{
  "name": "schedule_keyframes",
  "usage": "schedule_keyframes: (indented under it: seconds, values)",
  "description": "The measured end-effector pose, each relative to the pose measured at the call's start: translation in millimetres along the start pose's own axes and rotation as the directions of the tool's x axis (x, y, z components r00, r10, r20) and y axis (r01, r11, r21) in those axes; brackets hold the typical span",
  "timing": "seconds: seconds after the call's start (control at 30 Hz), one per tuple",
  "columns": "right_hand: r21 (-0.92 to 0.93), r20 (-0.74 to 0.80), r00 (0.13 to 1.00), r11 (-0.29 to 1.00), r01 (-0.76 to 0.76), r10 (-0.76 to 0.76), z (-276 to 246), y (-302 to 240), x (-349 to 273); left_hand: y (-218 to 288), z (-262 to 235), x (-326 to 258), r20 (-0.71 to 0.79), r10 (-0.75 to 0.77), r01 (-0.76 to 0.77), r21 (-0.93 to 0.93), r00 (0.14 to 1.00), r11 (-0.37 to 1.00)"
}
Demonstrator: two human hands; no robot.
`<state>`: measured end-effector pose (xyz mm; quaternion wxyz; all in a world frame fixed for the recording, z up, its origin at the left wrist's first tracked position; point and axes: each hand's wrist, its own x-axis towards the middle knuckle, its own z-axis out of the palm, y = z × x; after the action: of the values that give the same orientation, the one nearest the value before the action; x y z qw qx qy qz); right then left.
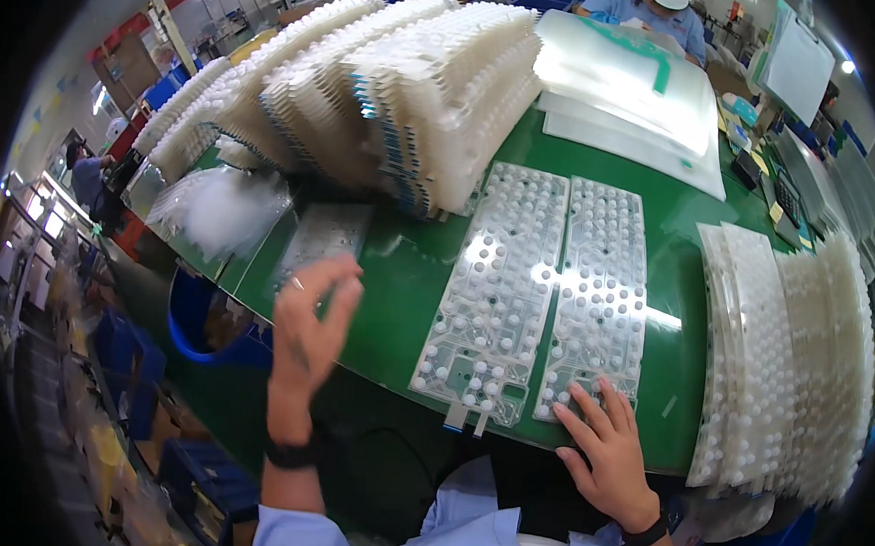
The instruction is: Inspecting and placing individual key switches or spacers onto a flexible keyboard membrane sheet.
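Note:
Two translucent keyboard membrane sheets with rows of white rubber domes lie side by side on the green tabletop. My right hand (605, 451) rests with its fingers spread on the near end of the right membrane sheet (602, 270); nothing is gripped. The left membrane sheet (491, 285) has short flat tails poking past the table's near edge. My left hand (314, 316) is raised over the table's left edge, smeared by motion, so I cannot tell whether it holds anything. Just beyond it lies a clear, flat sheet (327, 237).
Tall stacks of membrane sheets (446, 88) stand at the far left. Another stack (785, 366) stands on the right. White plastic sheets (631, 96) with green tape lie at the back, near another person (653, 24). A crumpled clear bag (230, 210) and blue bin (196, 331) are left.

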<state>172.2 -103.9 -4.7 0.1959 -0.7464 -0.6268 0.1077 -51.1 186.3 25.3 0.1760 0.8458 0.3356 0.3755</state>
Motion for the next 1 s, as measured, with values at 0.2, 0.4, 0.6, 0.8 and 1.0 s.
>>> schedule_keyframes:
  seconds: [0.2, 0.4, 0.6, 0.8, 1.0]
  values:
    - [0.039, -0.096, 0.995, 0.999, 0.024, -0.021, 7, -8, 3, -118, -3, 14, -0.007, -0.011, 0.013, 0.397, 1.000, 0.918]
    - [0.042, -0.288, 0.955, 0.995, 0.088, -0.072, 20, 9, -7, -52, -14, 7, -0.220, -0.163, 0.201, 0.166, 0.962, 0.965]
    - [0.990, -0.077, 0.896, 0.142, 0.016, 0.438, 8, -28, -15, 100, 47, -81, 0.230, 0.423, -0.421, -0.058, 0.876, 0.905]
    - [0.960, 0.129, 0.933, 0.194, -0.203, 0.336, -9, -18, -28, 130, 42, -103, 0.312, 0.397, -0.283, -0.351, 0.863, 0.893]
    - [0.982, 0.179, 0.883, -0.023, -0.188, 0.435, -12, -26, -60, 134, 78, -115, 0.561, 0.174, 0.287, -0.635, 0.809, 0.717]
